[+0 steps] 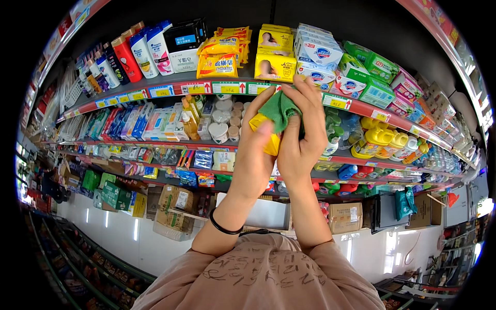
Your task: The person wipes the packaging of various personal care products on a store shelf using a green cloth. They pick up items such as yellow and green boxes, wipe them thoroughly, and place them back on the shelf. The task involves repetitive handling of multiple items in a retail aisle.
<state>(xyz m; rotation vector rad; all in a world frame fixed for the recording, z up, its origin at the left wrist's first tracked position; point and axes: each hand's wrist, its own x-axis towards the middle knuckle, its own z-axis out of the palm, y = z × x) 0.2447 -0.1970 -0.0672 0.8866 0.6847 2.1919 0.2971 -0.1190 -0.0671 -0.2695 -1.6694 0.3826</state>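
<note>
Both my hands are raised in front of a shop shelf. My left hand (255,155) is closed around a small yellow box (272,144), its thumb over the near face. A green cloth (279,109) lies against the top of that box, and my right hand (306,124) grips it, fingers bent over it. Just beyond my fingers, similar yellow boxes (275,66) are stacked on the top shelf. White soap boxes (317,52) stand to their right, and yellow soap packets (217,66) to their left. My palms hide part of the cloth and the box.
The top shelf's edge (228,88) carries price tags. Shampoo bottles (158,48) stand at its left, green soap packs (374,91) at its right. Lower shelves hold jars and yellow jugs (378,141). Cardboard boxes (346,217) sit at floor level. More racks (83,255) stand behind at lower left.
</note>
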